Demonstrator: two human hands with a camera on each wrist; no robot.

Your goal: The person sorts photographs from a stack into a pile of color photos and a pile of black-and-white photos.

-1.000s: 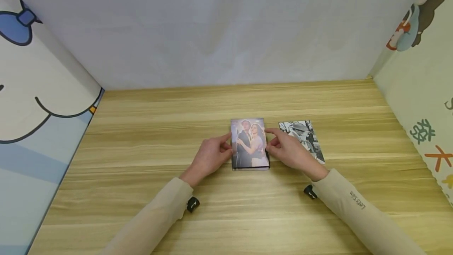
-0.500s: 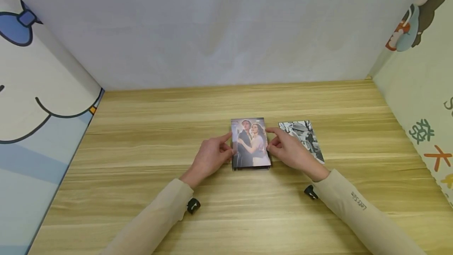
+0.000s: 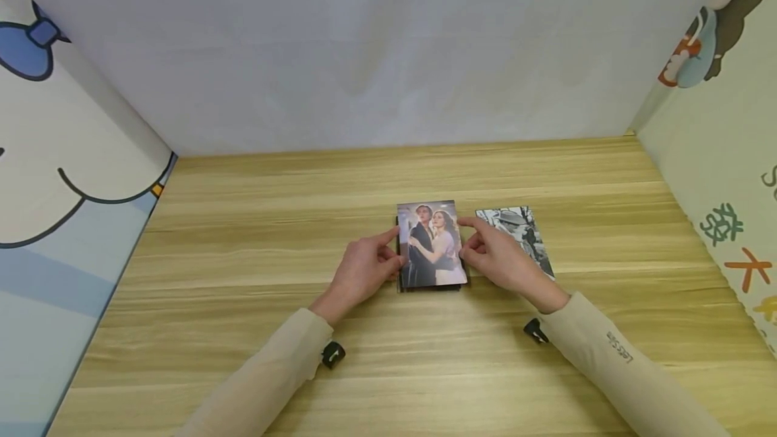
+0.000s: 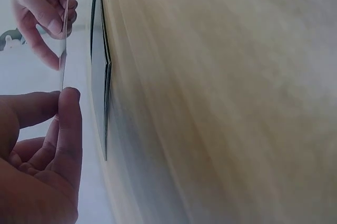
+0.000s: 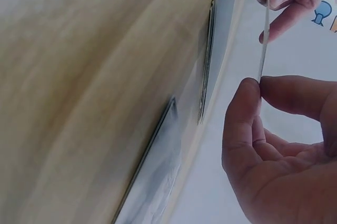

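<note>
Above wooden table (image 3: 243,221), photo card (image 3: 432,245), long axis pointing away, pinched by left fingers (image 4: 69,126) and right fingers (image 5: 242,116).

Cartoon-printed panels (image 3: 79,147) flanking the wood-grain table (image 3: 261,221) suggest a booth (image 3: 388,52)

Photo (image 3: 432,248) above card stack (image 4: 100,71)

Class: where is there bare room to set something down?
The table is bare between left hand and left wall, colour photo and back wall, monochrome photo and right wall, and between the sleeves. Crowded: between the hands, over the stack, and where the right hand overlaps the monochrome photo.
</note>
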